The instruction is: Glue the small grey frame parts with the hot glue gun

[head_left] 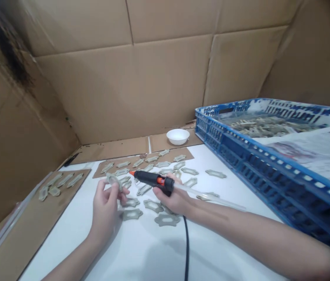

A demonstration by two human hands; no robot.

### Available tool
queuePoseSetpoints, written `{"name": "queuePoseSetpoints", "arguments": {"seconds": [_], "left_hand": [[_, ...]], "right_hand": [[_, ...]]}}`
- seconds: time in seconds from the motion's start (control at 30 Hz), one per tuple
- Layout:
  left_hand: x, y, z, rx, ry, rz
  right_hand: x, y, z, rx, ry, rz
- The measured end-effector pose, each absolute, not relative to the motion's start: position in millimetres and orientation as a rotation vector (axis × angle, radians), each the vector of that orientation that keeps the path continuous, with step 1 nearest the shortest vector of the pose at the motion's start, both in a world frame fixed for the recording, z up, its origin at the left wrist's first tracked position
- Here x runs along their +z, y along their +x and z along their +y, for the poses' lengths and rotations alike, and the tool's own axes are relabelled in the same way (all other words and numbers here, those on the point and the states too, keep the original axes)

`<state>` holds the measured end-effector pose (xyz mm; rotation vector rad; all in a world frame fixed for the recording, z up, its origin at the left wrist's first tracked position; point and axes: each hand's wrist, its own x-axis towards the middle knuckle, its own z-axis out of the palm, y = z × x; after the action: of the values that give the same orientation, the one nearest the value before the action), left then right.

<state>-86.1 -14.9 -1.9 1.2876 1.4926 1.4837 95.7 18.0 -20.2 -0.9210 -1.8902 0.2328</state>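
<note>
Cardboard walls (118, 86); white bowl (178, 136), blue crate (241, 164) beyond glue gun (151, 179).

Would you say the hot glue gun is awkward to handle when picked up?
The hot glue gun probably feels light, as the right hand holds it alone. Its long glue stick may flex, and the black cord could drag.

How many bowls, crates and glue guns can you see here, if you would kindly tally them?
White round bowl: 1
Blue plastic lattice crate: 1
Black-and-orange hot glue gun: 1
Total: 3
</note>
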Motion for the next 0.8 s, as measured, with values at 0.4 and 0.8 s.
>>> {"name": "queuePoseSetpoints", "arguments": {"seconds": [0.4,0.8], "left_hand": [[-15.1,-81.9,-16.7,1.49,1.188,1.546],[-27.4,-89.3,-6.0,1.496,1.031,1.569]], "right_hand": [[-21.6,93.4,23.6,0.262,-0.857,-1.94],[-23.7,92.1,26.8,0.247,-0.887,-2.018]]}}
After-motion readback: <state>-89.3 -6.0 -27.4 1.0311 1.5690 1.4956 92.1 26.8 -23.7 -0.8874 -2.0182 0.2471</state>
